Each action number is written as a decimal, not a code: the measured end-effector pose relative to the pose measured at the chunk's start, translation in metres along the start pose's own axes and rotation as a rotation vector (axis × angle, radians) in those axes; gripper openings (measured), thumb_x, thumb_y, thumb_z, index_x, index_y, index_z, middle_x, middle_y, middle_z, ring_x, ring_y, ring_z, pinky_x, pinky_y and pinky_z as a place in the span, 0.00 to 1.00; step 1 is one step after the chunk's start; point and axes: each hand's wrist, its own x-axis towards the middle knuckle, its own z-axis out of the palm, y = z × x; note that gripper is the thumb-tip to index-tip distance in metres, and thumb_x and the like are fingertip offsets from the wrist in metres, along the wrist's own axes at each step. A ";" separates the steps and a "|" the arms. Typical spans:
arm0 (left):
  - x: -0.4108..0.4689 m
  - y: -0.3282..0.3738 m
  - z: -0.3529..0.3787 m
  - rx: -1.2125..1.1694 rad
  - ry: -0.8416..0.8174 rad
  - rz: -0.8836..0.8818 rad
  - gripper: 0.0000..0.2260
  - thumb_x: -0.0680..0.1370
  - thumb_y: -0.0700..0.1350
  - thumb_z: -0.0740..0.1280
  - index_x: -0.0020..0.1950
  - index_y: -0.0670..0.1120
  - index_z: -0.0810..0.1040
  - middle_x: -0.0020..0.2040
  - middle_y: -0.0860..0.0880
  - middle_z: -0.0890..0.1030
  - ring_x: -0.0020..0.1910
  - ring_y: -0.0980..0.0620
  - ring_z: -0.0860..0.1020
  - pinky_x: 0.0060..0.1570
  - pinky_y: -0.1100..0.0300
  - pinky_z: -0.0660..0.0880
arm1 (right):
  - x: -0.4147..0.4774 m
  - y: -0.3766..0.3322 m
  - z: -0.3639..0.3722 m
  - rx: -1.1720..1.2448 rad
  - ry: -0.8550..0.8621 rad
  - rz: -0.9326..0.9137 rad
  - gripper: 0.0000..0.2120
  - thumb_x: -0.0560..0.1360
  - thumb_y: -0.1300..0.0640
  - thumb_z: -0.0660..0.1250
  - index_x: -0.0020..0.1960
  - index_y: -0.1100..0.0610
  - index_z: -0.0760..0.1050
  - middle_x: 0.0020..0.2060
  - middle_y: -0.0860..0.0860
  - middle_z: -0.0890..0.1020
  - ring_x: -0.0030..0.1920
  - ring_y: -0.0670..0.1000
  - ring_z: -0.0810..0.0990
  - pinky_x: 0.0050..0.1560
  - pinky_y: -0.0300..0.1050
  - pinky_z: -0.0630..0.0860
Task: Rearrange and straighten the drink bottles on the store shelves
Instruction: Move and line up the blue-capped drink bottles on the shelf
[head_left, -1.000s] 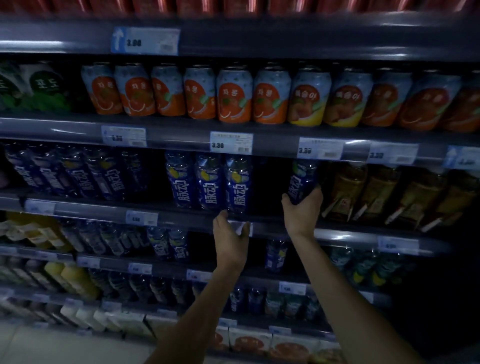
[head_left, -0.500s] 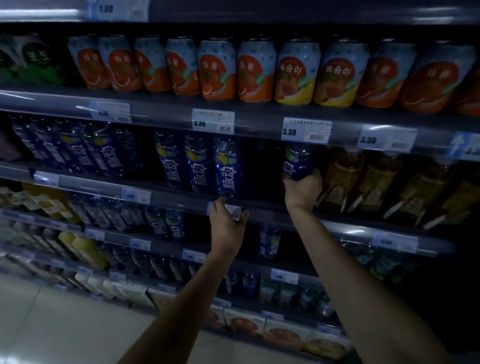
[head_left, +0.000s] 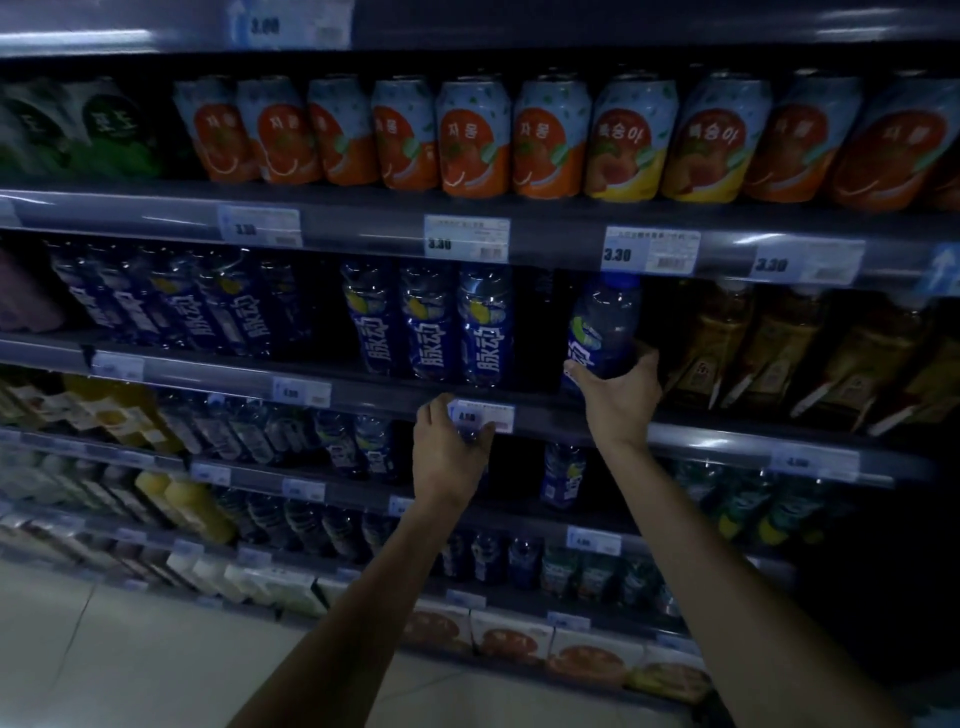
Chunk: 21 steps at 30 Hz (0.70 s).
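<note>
Three upright blue drink bottles (head_left: 431, 325) stand in a row on the middle shelf (head_left: 363, 387), with a dark gap to their right. In that gap my right hand (head_left: 618, 400) grips the lower half of another blue bottle (head_left: 605, 327), which tilts slightly left with its cap just under the shelf above. My left hand (head_left: 449, 447) is lower, at the shelf's front rail by a price tag (head_left: 485, 415). Its fingers curl around the top of a dark blue bottle (head_left: 470, 435) on the shelf below, which is mostly hidden.
Amber tea bottles (head_left: 769, 353) lean to the right of the held bottle. Orange and peach cans (head_left: 472, 140) line the shelf above. More blue bottles (head_left: 171, 301) stand at left. One blue bottle (head_left: 563, 475) stands on the shelf below. Cartons fill the lowest shelves.
My right hand has drawn its blue bottle forward and up, so the cap now shows. My left hand has stayed at the rail and closed around the bottle top there.
</note>
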 end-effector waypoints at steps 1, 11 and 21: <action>0.001 -0.005 -0.006 0.005 -0.008 0.007 0.25 0.77 0.51 0.69 0.69 0.43 0.67 0.67 0.44 0.67 0.63 0.46 0.70 0.60 0.53 0.73 | -0.005 0.000 0.001 0.011 0.021 -0.005 0.34 0.61 0.54 0.82 0.61 0.57 0.69 0.51 0.48 0.77 0.50 0.45 0.77 0.40 0.17 0.65; -0.003 -0.083 -0.060 0.095 -0.099 -0.050 0.31 0.76 0.57 0.68 0.73 0.46 0.62 0.69 0.46 0.66 0.64 0.46 0.70 0.60 0.51 0.73 | -0.063 -0.030 0.009 0.091 0.181 -0.107 0.33 0.63 0.51 0.81 0.58 0.37 0.64 0.52 0.34 0.75 0.49 0.28 0.74 0.49 0.18 0.66; -0.010 -0.176 -0.071 0.312 -0.216 0.057 0.32 0.76 0.59 0.66 0.73 0.42 0.63 0.68 0.41 0.70 0.66 0.41 0.69 0.62 0.45 0.69 | -0.180 0.001 0.058 0.072 -0.064 -0.065 0.30 0.63 0.48 0.81 0.56 0.31 0.68 0.51 0.30 0.78 0.53 0.35 0.78 0.50 0.26 0.73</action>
